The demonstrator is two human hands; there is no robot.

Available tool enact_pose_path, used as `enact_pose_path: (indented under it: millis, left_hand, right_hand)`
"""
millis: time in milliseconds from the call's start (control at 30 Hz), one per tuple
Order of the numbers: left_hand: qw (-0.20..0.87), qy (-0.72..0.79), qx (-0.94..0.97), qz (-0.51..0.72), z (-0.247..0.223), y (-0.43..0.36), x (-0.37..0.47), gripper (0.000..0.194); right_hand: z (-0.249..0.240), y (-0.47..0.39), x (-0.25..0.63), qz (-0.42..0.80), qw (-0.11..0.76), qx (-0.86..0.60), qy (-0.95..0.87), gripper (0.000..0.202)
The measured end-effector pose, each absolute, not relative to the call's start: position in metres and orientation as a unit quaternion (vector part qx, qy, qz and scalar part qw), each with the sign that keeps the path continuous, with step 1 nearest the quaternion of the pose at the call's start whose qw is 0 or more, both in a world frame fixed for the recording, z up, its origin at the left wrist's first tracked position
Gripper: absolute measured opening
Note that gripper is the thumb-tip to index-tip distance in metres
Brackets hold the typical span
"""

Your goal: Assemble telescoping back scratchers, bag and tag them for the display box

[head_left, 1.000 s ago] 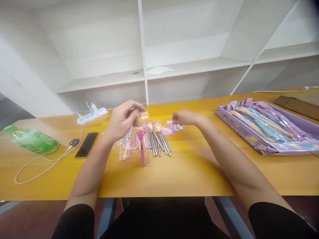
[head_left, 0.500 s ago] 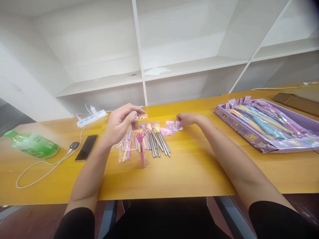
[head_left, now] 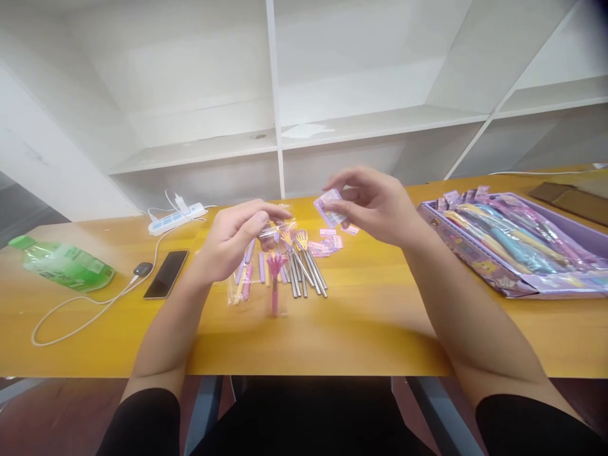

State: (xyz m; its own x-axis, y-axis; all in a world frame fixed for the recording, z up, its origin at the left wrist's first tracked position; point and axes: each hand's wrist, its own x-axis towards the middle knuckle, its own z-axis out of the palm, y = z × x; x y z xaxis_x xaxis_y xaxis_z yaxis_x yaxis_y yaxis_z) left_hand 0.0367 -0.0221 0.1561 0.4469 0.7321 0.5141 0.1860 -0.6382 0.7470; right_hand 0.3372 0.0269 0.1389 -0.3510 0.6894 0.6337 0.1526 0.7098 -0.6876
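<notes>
My left hand (head_left: 240, 237) pinches the top of a clear plastic bag, in which a pink hand-shaped scratcher (head_left: 275, 285) hangs upright. My right hand (head_left: 370, 202) is raised to the right of it, thumb and fingers closed on a small purple card (head_left: 330, 208). Below and between the hands lie steel rods with yellow and orange hand-shaped heads (head_left: 304, 269). More purple and pink cards (head_left: 325, 246) are scattered just right of the rods. Behind the bag are purple, pink and yellow handles (head_left: 246, 278), some in clear plastic.
A purple box (head_left: 517, 292) of bagged scratchers stands at the right. At the left are a green bottle (head_left: 66, 263), a phone (head_left: 166, 275), a white cable and a power strip (head_left: 177, 220). White shelving (head_left: 280, 152) rises behind the table.
My right hand has risen from the pile of cards and come nearer my left hand, with a card now in its fingers. My left hand still holds the bag, slightly further right.
</notes>
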Motion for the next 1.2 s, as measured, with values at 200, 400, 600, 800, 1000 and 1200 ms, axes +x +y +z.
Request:
enact_pose_path:
  millis: [200,400,600,800,1000,1200]
  left_hand:
    - [0.358,0.292,0.782,0.418,0.158,-0.032,0.038,0.044]
    - [0.401,0.252,0.772,0.424,0.157,-0.036,0.037,0.049]
    - [0.442,0.226,0.761,0.419,0.159,-0.042,0.037,0.049]
    - [0.455,0.247,0.75,0.412,0.163,-0.047,0.038,0.056]
    - [0.445,0.25,0.748,0.424,0.16,-0.05,0.037,0.046]
    - [0.482,0.25,0.746,0.387,0.165,-0.056,0.036,0.044]
  right_hand:
    - [0.137,-0.012,0.304,0.2,0.632,-0.156,-0.733,0.03]
    - [0.133,-0.018,0.297,0.141,0.602,-0.143,-0.773,0.036]
    - [0.128,-0.012,0.295,0.036,0.588,-0.123,-0.799,0.043]
    - [0.131,-0.013,0.294,-0.037,0.556,-0.126,-0.821,0.027]
    - [0.136,-0.016,0.295,-0.082,0.545,-0.118,-0.826,0.032]
    - [0.134,-0.025,0.296,-0.079,0.526,-0.129,-0.837,0.034]
